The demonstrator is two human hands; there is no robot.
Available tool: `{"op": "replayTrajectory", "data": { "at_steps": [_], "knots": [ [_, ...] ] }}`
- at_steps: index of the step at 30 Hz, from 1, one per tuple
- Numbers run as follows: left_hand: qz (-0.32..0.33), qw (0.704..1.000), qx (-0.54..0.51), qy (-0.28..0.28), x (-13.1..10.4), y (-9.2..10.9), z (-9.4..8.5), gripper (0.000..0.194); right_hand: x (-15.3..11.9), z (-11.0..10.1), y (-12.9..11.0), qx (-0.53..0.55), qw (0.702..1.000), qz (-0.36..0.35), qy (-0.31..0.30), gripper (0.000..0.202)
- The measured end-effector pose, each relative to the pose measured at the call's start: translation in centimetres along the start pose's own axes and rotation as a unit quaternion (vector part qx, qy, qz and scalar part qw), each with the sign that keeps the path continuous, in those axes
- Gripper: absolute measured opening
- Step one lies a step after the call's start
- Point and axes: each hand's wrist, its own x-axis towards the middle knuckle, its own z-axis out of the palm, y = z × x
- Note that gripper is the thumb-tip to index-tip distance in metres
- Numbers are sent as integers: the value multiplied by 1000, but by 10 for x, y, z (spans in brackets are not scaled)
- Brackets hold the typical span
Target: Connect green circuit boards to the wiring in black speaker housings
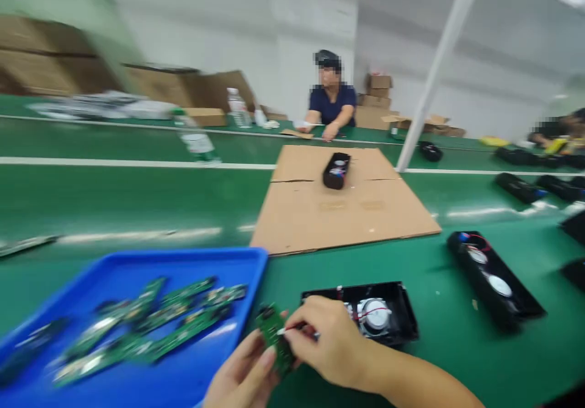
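Low in the head view, my left hand (247, 368) is closed around a green circuit board (273, 326), which it holds tilted. My right hand (338, 341) reaches across from the right, thumb and fingertips pinched on a small white connector (281, 332) at the board's face. Whether the connector is seated in the board cannot be made out. Just behind my right hand lies a black speaker housing (406, 320), open side up, with a round speaker (377, 315) and red and black wires inside; my hand hides its left part.
At the left is a blue tray (183, 253) with several circuit boards (169, 329). Ahead, a cardboard sheet (338, 213) bears another black housing (337, 172). More housings (496, 280) lie to the right. A plastic bottle (196, 140) and a person (333, 103) are farther off.
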Motion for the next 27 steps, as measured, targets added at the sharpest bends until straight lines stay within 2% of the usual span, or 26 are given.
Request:
{"op": "replayTrajectory", "data": {
  "at_steps": [3,7,14,17,21,27],
  "knots": [
    [-14,996,-86,28,-3,6,5,49,-2,-5,4,65,998,6,1,13],
    [7,992,-125,36,-2,11,15,46,-2,-9,5,62,998,0,-7,15],
    [54,990,-39,121,-1,11,19,40,0,-15,6,38,999,-22,1,16],
    [49,992,-23,118,-4,16,22,37,-2,-14,7,10,997,-71,13,18],
    [44,992,-56,103,-8,15,25,38,-6,-8,7,-40,989,-135,52,20],
    [64,987,-124,79,-7,10,24,33,-7,-4,5,-45,985,-131,103,20]
  ]
}}
